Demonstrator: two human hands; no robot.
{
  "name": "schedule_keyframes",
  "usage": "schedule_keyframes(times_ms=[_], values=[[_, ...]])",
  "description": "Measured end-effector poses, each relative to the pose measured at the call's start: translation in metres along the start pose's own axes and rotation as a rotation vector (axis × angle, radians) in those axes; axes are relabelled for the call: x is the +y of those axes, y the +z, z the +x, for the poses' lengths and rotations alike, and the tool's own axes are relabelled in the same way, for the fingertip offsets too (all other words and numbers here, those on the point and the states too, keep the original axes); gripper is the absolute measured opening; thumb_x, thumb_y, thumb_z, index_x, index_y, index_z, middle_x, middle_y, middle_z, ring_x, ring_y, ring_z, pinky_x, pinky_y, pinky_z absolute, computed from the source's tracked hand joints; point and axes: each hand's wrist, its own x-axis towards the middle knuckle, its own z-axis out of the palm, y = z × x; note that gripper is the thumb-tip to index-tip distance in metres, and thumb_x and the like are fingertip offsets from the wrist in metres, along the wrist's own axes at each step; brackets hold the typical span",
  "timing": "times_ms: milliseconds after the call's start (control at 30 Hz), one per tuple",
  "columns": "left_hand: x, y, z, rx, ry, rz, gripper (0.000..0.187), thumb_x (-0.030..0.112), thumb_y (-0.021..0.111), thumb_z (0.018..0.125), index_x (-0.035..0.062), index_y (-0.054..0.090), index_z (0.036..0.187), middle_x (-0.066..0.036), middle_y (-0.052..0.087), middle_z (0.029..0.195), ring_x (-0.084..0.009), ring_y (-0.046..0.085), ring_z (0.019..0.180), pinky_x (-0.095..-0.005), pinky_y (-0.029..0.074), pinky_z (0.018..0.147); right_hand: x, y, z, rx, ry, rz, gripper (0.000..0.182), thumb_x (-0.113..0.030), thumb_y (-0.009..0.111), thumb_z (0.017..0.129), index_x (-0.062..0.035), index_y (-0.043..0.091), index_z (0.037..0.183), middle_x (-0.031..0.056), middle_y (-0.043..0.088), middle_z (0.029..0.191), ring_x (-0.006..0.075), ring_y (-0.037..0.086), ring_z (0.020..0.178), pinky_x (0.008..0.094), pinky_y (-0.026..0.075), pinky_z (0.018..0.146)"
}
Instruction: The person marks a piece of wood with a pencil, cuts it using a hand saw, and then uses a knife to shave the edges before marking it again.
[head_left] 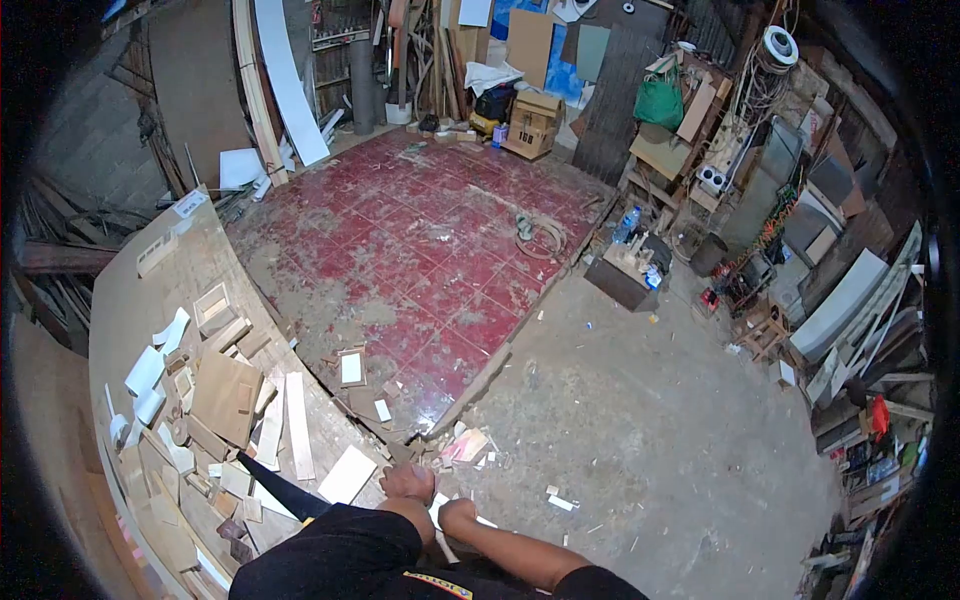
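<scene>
My left hand (408,484) is at the near edge of the worktable, its fingers curled; whatever may be inside them is hidden. Beside it, my right hand (458,515) is closed on a narrow white strip of board (437,509), close in front of my body. Part of the strip is hidden behind the right hand and forearm. A white rectangular board (348,475) lies on the table just left of my left hand. Farther left, a handsaw (275,487) with a dark blade rests among offcuts, its rear end hidden by my sleeve.
The curved wooden worktable (130,290) carries several offcuts, a brown panel (227,397) and a small wooden frame (212,308). Scraps lie on the concrete floor (640,430) and red tiles (400,230). A low box (617,283) stands right, with clutter along the wall.
</scene>
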Motion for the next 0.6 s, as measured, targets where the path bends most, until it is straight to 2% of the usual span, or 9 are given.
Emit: schedule_keyframes(times_ms=[33, 133, 167, 200, 267, 333, 400, 433, 600], values=[[-0.001, 0.001, -0.003, -0.003, 0.001, 0.002, 0.051, 0.043, 0.058, 0.080, 0.0008, 0.064, 0.109, -0.022, 0.063, 0.113, -0.0385, 0.054, 0.112, -0.0523, 0.041, 0.095, -0.006, -0.006, 0.000, -0.037, -0.003, -0.021, 0.023, -0.013, 0.077, 0.073, -0.0167, 0.078, 0.095, -0.0042, 0.073, 0.088, 0.0134, 0.068, 0.070, 0.0365, 0.051, 0.046], [0.001, -0.001, -0.001, -0.011, -0.003, 0.011, 0.053, 0.043, 0.058, 0.080, 0.0000, 0.063, 0.110, -0.023, 0.062, 0.116, -0.0393, 0.054, 0.112, -0.0529, 0.041, 0.094, -0.027, -0.029, 0.001, -0.224, 0.241, -0.089, 0.014, -0.017, 0.075, 0.074, -0.0202, 0.077, 0.088, -0.0072, 0.070, 0.082, 0.0119, 0.065, 0.065, 0.0353, 0.049, 0.045], [0.001, -0.002, -0.001, -0.043, -0.034, 0.036, 0.057, 0.049, 0.057, 0.081, 0.0026, 0.064, 0.113, -0.020, 0.063, 0.117, -0.0362, 0.052, 0.115, -0.0499, 0.039, 0.098, -0.029, -0.034, -0.001, -0.230, 0.273, -0.097, 0.012, -0.018, 0.075, 0.074, -0.0213, 0.077, 0.085, -0.0082, 0.070, 0.080, 0.0114, 0.065, 0.063, 0.0349, 0.049, 0.044], [0.002, -0.002, 0.002, -0.072, -0.065, 0.059, 0.060, 0.055, 0.056, 0.082, 0.0053, 0.065, 0.115, -0.018, 0.063, 0.118, -0.0330, 0.050, 0.119, -0.0469, 0.037, 0.101, -0.028, -0.039, -0.002, -0.214, 0.284, -0.111, 0.009, -0.019, 0.075, 0.075, -0.0225, 0.076, 0.083, -0.0092, 0.069, 0.079, 0.0109, 0.064, 0.061, 0.0345, 0.048, 0.044], [0.007, -0.006, 0.002, -0.104, -0.069, 0.023, 0.060, 0.054, 0.057, 0.081, 0.0056, 0.065, 0.115, -0.017, 0.062, 0.120, -0.0338, 0.050, 0.119, -0.0476, 0.037, 0.101, -0.017, -0.039, -0.007, -0.150, 0.184, -0.066, 0.009, -0.020, 0.075, 0.075, -0.0230, 0.076, 0.083, -0.0089, 0.069, 0.079, 0.0117, 0.063, 0.059, 0.0347, 0.047, 0.044], [0.003, -0.005, 0.001, -0.110, -0.061, 0.012, 0.058, 0.053, 0.058, 0.081, 0.0062, 0.065, 0.115, -0.016, 0.062, 0.120, -0.0338, 0.050, 0.119, -0.0480, 0.037, 0.101, -0.014, -0.013, 0.008, -0.253, 0.086, -0.173, 0.013, -0.023, 0.075, 0.076, -0.0218, 0.078, 0.089, -0.0078, 0.071, 0.085, 0.0146, 0.068, 0.068, 0.0357, 0.051, 0.050], [0.003, -0.002, 0.009, -0.111, -0.073, -0.002, 0.058, 0.053, 0.058, 0.081, 0.0065, 0.065, 0.115, -0.016, 0.062, 0.119, -0.0336, 0.050, 0.119, -0.0478, 0.037, 0.101, -0.002, -0.001, 0.010, -0.038, 0.098, -0.001, 0.021, -0.023, 0.078, 0.074, -0.0203, 0.078, 0.095, -0.0066, 0.073, 0.094, 0.0158, 0.070, 0.079, 0.0364, 0.054, 0.058], [0.000, 0.002, 0.006, -0.132, -0.081, -0.005, 0.058, 0.053, 0.058, 0.081, 0.0068, 0.065, 0.115, -0.015, 0.062, 0.119, -0.0333, 0.050, 0.118, -0.0476, 0.037, 0.101, 0.001, 0.000, 0.004, -0.022, 0.032, -0.027, 0.025, -0.020, 0.078, 0.075, -0.0183, 0.078, 0.100, -0.0050, 0.074, 0.099, 0.0159, 0.071, 0.086, 0.0375, 0.056, 0.063], [-0.003, 0.006, 0.001, -0.009, -0.013, -0.010, 0.055, 0.047, 0.060, 0.080, 0.0022, 0.065, 0.110, -0.021, 0.064, 0.113, -0.0379, 0.054, 0.110, -0.0521, 0.042, 0.094, -0.003, -0.019, -0.017, -0.234, 0.091, -0.177, 0.025, -0.018, 0.076, 0.077, -0.0184, 0.078, 0.101, -0.0046, 0.074, 0.099, 0.0161, 0.071, 0.087, 0.0385, 0.056, 0.060]])
